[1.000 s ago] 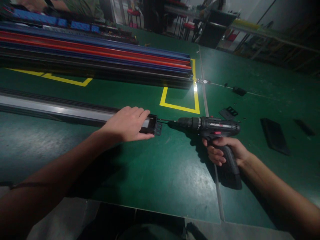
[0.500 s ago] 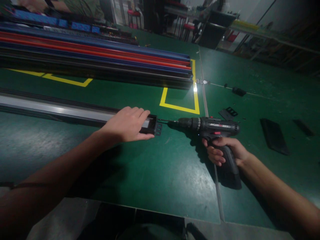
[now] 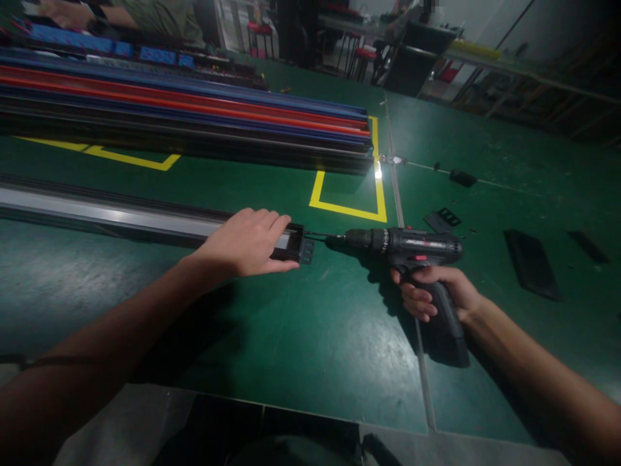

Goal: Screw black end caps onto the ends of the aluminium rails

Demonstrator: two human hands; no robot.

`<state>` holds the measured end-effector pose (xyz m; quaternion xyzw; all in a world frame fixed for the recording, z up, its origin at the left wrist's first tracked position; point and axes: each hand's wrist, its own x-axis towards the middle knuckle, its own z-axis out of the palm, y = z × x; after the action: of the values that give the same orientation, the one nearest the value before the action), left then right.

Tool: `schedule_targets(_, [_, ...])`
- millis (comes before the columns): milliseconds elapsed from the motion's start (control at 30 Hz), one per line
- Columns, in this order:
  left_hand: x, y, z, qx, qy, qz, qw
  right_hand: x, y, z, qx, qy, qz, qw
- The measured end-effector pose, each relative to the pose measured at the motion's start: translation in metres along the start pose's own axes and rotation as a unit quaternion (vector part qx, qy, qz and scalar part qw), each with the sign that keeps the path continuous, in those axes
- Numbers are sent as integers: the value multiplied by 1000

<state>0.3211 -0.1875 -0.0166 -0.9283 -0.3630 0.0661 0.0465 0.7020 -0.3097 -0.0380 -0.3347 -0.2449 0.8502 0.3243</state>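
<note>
My left hand is wrapped over the right end of a long black and silver metal profile lying on the green table. A black slotted end plate sits at that end, just beyond my fingers. In my right hand is a black cordless drill, gripped by its handle with a finger at the trigger. Its long thin bit points left and reaches the profile's end at the plate. Whether a screw is at the tip is too small to tell.
Behind lies a stack of red, blue and black profiles. Yellow tape marks the green table. To the right are another slotted plate, a dark flat block and a small black piece. Another person's arm shows at upper left.
Both hands, the profile and the drill hold nearly the same position. The other person's arm at upper left has shifted slightly.
</note>
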Motion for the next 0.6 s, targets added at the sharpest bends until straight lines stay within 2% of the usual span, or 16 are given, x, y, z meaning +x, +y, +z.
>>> schedule_targets(600, [0,0,1,0,1,-3,1000,1,-1,-1,-15,6,7,1000])
